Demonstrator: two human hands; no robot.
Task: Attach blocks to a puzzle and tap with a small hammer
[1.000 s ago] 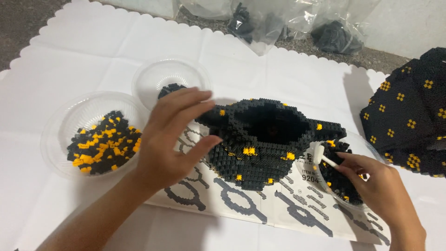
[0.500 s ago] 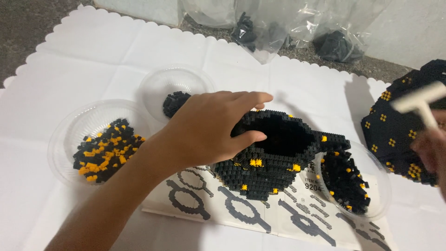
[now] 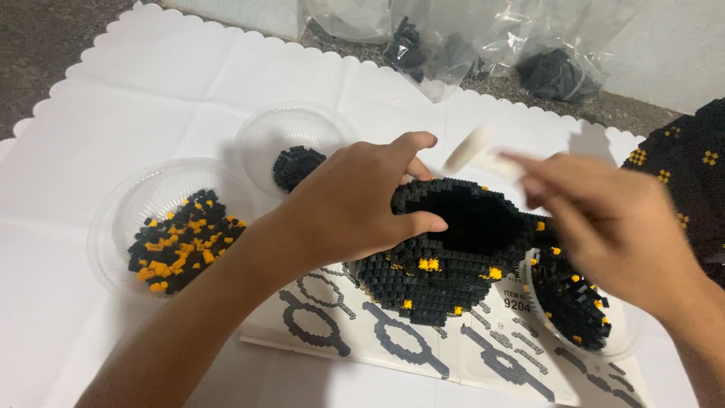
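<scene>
Fingers of the left hand are spread apart and rest on the rim of the black brick model, which sits on the instruction sheet near the middle of the white cloth, while the right hand, blurred, has its fingers closed on a white tool just above the model's far rim. Built from small pressed bricks, the hollow model looks stiff yet fragile and probably light, so it is best held low on its thick outer wall, not the thin rim. 2 clear bowls of loose bricks lie toward the cloth's left edge.
</scene>
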